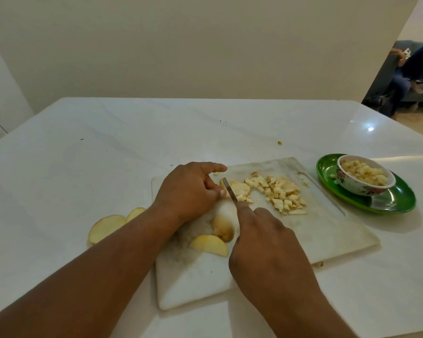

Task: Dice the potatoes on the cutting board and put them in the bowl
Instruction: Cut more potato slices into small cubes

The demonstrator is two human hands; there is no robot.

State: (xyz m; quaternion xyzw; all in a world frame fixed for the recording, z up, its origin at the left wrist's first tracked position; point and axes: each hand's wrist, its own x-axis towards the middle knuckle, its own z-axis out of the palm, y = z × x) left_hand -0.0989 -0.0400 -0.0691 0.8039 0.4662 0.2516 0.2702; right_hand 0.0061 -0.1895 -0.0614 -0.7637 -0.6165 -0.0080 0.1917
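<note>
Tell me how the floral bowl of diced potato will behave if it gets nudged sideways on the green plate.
The floral bowl sits on the green plate, whose surface looks glossy, so it would probably slide rather than grip. It is heaped with diced potato, so it likely feels fairly heavy and a sharp push could spill pieces. Its wide, low shape suggests it will not tip easily.

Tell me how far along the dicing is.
Done: the bowl already holds dice, and a diced pile waits on the cutting board. In hand: the right hand works the knife through a slice steadied by the left hand. Left: four uncut slices.
</note>
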